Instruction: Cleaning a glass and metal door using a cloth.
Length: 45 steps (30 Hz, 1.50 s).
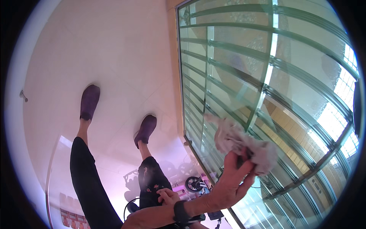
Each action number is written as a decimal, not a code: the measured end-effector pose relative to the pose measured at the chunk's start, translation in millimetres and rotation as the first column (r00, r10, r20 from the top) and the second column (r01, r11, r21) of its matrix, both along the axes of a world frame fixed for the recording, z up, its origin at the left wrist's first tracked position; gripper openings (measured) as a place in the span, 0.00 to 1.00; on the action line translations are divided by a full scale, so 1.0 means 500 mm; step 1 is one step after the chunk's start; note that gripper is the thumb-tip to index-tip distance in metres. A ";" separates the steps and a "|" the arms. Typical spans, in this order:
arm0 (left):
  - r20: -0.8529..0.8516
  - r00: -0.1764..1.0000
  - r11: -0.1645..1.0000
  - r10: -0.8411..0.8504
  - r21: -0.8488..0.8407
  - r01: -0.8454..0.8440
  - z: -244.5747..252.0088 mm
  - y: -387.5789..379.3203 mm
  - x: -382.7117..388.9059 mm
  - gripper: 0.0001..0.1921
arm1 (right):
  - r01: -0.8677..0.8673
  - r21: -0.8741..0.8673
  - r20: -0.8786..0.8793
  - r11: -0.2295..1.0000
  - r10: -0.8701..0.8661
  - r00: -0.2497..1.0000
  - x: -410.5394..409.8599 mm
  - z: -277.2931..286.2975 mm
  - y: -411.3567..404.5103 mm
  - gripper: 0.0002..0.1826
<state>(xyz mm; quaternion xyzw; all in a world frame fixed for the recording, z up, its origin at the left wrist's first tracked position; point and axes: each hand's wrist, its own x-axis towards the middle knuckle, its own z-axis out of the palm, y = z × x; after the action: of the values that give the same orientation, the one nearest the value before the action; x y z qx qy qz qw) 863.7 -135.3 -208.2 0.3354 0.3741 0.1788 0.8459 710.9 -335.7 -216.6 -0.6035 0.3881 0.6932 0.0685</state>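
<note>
My left hand, with a black watch on its wrist, reaches across my body to the right. Its fingers pinch a crumpled pale grey-pink cloth. The cloth is in front of a large green-tinted glass panel; whether it touches the glass cannot be told. My right hand is near my right thigh, partly hidden behind the left forearm. Its fingers are loosely bent and apart, with nothing seen in them.
Metal bars run across the glass panel, which has a tan frame. A child's pink bicycle with a black wheel stands low beside it. Both purple shoes rest on the pale floor. A metal doorstop is far left.
</note>
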 end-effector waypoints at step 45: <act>-0.105 0.991 0.987 0.086 0.144 -0.070 -0.180 0.007 -0.005 0.10 | -0.384 0.334 0.482 0.860 0.194 0.854 -0.070 0.076 -0.166 0.10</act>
<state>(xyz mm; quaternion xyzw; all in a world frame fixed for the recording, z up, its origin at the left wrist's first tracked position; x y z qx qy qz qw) 861.4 -131.9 -298.1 0.3884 0.4198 0.2188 0.7906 676.1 -418.9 -178.5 -0.7653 0.1074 0.6106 0.1730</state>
